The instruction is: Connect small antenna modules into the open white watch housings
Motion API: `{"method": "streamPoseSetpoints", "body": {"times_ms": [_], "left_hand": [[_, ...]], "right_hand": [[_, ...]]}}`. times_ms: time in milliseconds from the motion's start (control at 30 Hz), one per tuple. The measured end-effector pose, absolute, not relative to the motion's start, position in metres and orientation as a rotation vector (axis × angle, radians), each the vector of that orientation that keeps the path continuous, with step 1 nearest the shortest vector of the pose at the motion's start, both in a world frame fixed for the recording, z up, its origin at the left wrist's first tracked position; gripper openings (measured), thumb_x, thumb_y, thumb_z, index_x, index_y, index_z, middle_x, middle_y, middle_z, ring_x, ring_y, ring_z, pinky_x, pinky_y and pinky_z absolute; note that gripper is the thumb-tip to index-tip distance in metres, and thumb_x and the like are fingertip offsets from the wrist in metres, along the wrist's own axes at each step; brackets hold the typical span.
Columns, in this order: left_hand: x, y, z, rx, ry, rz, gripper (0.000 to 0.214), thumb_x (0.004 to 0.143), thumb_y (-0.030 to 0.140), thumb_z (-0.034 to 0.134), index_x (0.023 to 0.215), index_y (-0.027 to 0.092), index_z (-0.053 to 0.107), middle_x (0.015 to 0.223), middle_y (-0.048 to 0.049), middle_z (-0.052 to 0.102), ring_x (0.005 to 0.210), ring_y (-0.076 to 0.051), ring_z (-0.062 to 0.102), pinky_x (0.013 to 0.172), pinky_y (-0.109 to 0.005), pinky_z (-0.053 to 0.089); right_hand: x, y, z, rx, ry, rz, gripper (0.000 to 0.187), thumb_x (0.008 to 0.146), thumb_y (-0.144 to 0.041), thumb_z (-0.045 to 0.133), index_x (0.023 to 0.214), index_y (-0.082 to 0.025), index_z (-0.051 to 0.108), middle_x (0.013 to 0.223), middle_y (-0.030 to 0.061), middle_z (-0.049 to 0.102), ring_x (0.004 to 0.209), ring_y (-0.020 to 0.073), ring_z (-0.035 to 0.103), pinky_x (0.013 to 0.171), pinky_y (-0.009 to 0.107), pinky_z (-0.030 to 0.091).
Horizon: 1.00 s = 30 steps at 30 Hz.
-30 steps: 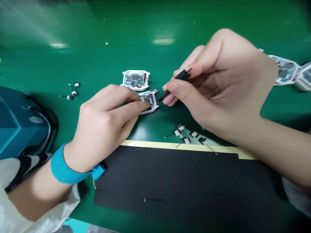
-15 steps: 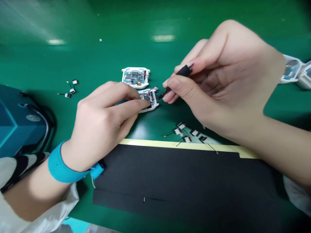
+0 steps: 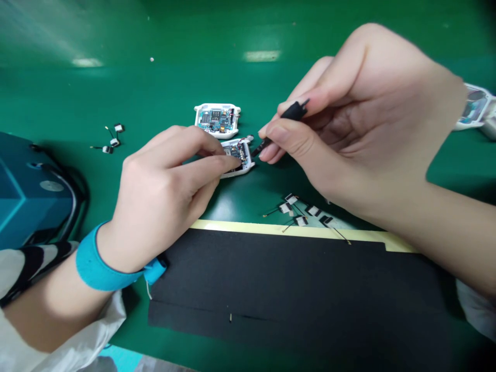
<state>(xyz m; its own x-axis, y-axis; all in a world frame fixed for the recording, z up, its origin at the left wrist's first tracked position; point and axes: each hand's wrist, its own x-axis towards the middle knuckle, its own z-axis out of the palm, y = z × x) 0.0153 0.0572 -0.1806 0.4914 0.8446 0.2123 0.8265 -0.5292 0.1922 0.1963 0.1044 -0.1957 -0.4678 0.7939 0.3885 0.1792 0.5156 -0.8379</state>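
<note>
The right hand (image 3: pixel 360 119) is clamping a black probe (image 3: pixel 294 111), long axis pointing down-left at a white casing (image 3: pixel 248 166), while the left hand (image 3: pixel 163 191) is resting its fingers together on it.

A white-cased circuit board (image 3: pixel 237 155) lies face-up beside a black-handled pick (image 3: pixel 294 111).
</note>
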Motion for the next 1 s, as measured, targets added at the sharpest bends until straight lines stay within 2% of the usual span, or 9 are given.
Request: {"method": "streamPoseSetpoints", "body": {"times_ms": [333,733,1000], "left_hand": [[0.0159,0.0562,-0.18,2.628,1.521,0.407,0.022,0.086,0.024,0.036,0.091,0.025,0.057,0.089,0.0049,0.054,0.087,-0.014,0.055,0.071,-0.03,0.046],[0.0149,0.057,-0.1807,2.672,1.493,0.43,0.017,0.084,0.018,0.042,0.088,0.02,0.059,0.086,-0.0007,0.057,0.081,-0.015,0.054,0.066,-0.03,0.044],[0.014,0.0573,-0.1809,2.724,1.485,0.415,0.015,0.083,0.019,0.043,0.089,0.021,0.057,0.084,0.0009,0.055,0.078,-0.014,0.053,0.064,-0.029,0.043]], "right_hand": [[0.1945,0.1051,-0.1996,-0.765,-1.902,0.966,0.027,0.076,-0.016,0.054,0.065,-0.019,0.03,0.069,-0.001,0.046,0.062,0.0113,0.057,0.048,0.021,0.044],[0.1926,0.1059,-0.202,-0.716,-1.941,0.941,0.024,0.074,-0.015,0.055,0.066,-0.019,0.033,0.069,-0.001,0.051,0.063,0.0108,0.055,0.051,0.023,0.045],[0.1928,0.104,-0.1993,-0.77,-2.164,0.649,0.017,0.08,-0.021,0.046,0.068,-0.02,0.035,0.07,-0.003,0.054,0.071,0.0107,0.056,0.055,0.022,0.043]]}}
